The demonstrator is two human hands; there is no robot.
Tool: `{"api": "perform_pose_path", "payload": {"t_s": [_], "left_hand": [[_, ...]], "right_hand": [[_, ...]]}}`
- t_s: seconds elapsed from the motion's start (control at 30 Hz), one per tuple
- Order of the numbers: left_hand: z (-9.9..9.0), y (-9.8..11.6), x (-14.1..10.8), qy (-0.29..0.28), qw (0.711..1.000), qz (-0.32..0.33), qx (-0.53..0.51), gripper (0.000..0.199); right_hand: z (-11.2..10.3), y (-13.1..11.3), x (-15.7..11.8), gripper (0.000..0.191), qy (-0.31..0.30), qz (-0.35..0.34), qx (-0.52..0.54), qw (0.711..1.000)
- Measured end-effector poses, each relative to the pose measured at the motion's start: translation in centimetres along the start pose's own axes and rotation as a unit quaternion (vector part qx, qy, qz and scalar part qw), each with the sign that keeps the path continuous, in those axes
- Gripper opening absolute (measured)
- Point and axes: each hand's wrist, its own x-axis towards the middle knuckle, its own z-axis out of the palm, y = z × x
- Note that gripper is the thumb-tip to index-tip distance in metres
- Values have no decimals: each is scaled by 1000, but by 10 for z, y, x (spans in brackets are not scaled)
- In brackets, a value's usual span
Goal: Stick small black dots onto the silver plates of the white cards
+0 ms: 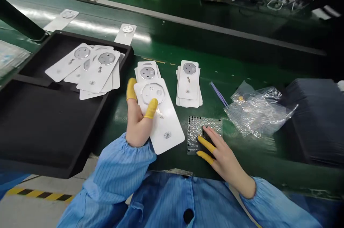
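My left hand (141,113), with yellow finger cots on thumb and forefinger, is closed round a white phone back cover (169,120) with an octagonal camera area. The cover is tilted and partly hides a small stack of similar covers (147,72) behind it. My right hand (219,149), also with two yellow finger cots, has its fingers stretched over a clear bubble-textured sheet (193,136) with black dots along its edges. Its fingertips touch or nearly touch the sheet. Another stack of white covers (189,81) lies between and beyond the hands.
A black tray (48,127) on the left holds several white covers (99,67) in its far compartment. Purple tweezers (219,95) and crumpled clear plastic (255,113) lie right of centre. Stacked dark trays (317,120) stand far right. Two covers lie beyond the black tray.
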Motion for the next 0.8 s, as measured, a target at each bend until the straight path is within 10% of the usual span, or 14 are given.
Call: {"api": "perform_pose_path", "payload": {"t_s": [0.1,0.3,0.57,0.8], "left_hand": [[-12,2,-18,-68,986,42,146,60],[9,-1,-65,-293,922,-188,172,31],[42,-10,-81,-305,921,-230,77,27],[37,-9,-84,-369,906,-114,172,22]], "right_hand": [[21,4,-12,46,61,14,36,997],[6,3,-2,53,124,2,101,987],[-18,-1,4,47,67,-16,152,986],[-8,-4,26,30,42,-79,131,987]]}}
